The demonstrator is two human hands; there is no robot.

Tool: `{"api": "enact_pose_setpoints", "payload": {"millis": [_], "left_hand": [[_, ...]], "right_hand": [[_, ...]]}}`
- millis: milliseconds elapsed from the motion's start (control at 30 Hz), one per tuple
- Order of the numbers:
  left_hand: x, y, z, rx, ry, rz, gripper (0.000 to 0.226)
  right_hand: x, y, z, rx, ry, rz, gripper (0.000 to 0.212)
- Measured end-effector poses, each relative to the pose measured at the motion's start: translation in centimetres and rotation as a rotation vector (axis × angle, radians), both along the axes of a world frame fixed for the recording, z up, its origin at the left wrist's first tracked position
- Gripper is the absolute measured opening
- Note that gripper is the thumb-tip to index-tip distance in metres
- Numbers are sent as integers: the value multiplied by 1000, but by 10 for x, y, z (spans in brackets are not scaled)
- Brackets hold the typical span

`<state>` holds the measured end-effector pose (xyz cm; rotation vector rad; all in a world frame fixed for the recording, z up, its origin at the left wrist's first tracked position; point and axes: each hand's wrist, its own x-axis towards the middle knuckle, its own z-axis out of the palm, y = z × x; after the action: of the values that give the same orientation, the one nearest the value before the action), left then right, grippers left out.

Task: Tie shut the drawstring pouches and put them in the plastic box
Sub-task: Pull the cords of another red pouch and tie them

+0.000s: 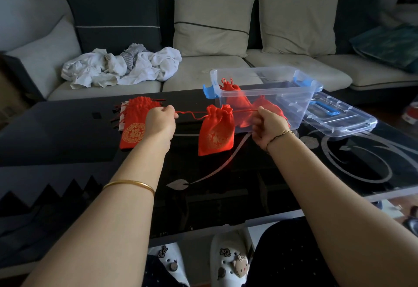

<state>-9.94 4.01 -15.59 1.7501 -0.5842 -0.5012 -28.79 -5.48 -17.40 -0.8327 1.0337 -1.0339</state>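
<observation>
Head view. Left hand (161, 121) and right hand (268, 126) are held well apart above the black glass table (67, 133), each pinching one end of the red drawstring (192, 113). The red pouch (216, 133) hangs between them, just in front of the clear plastic box (302, 105), its mouth gathered shut. The cord looks wavy on the left side and straighter on the right. No knot is visible, so the tying probably isn't done. Two tied pouches (237, 100) already lie inside the box. A stack of untied pouches (135, 122) lies well left of the box, behind the left hand. The box lid (339, 118) lies just right of the box.

Risks: the cord is thin and only pinched, so a harder pull could slip it from the fingers and drop the pouch. Uneven pull may leave the mouth half open. Easing tension before knotting would let the gather loosen. The right hand is near the box wall and could nudge it.
</observation>
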Motion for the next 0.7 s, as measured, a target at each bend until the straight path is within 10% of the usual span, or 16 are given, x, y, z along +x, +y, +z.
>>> {"api": "enact_pose_setpoints", "payload": {"millis": [133, 367, 700], "left_hand": [[2, 8, 10, -181, 686, -62, 36], [-5, 3, 12, -532, 1009, -144, 46], [-37, 10, 50, -389, 413, -410, 35]], "right_hand": [[-5, 2, 6, 166, -188, 13, 35], [-5, 1, 12, 283, -337, -113, 38], [10, 20, 41, -379, 40, -49, 32]]}}
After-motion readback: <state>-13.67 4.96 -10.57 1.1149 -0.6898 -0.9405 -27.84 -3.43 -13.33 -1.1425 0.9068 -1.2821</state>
